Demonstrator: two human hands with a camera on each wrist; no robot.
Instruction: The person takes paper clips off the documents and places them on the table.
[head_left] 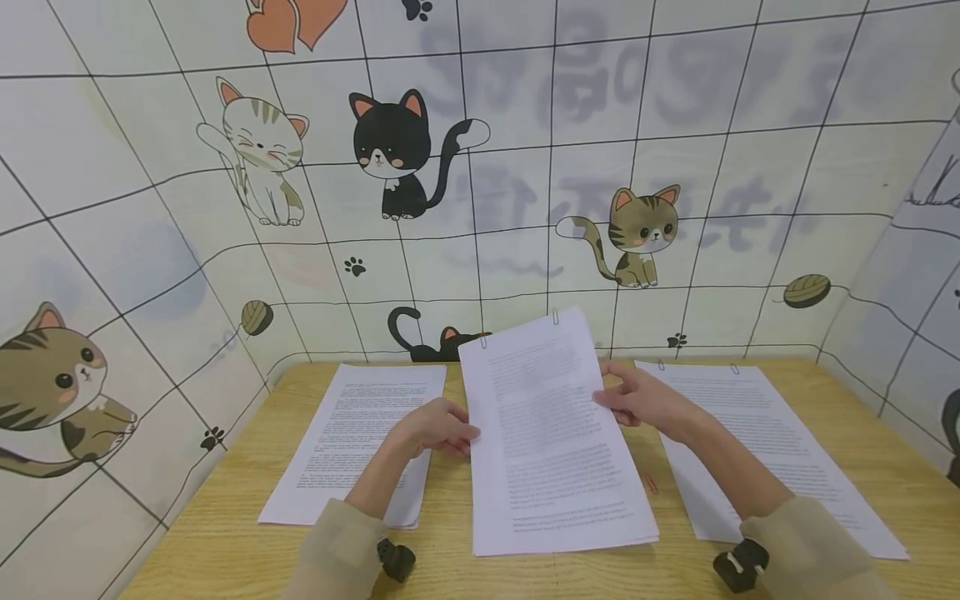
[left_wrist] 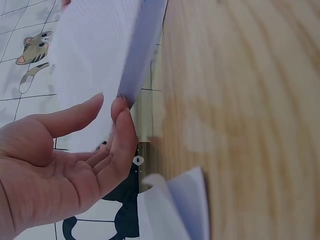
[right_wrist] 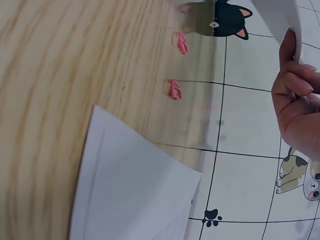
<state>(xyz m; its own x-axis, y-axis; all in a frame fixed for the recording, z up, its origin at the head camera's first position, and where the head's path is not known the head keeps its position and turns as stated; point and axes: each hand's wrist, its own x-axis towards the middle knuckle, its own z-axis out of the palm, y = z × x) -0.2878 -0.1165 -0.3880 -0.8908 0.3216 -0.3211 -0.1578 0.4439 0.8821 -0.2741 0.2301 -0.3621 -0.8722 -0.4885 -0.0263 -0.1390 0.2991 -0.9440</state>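
A stack of printed sheets point(head_left: 547, 433) is raised and tilted over the middle of the table, with two paper clips on its top edge. My left hand point(head_left: 438, 429) holds its left edge; in the left wrist view the left hand point(left_wrist: 75, 165) has a fingertip against the sheets' edge and the thumb in front of the page. On the opposite edge, my right hand point(head_left: 648, 400) pinches the sheets between thumb and fingers. That grip also shows at the border of the right wrist view, where the right hand point(right_wrist: 300, 100) has a finger laid along the paper.
Another printed stack point(head_left: 360, 433) lies at the left of the wooden table point(head_left: 217, 508). To the right lies a third stack point(head_left: 757, 450) with two clips along its top. Reddish paper clips point(right_wrist: 174, 90) lie loose on the wood. A cat-patterned wall covering point(head_left: 517, 250) rises behind.
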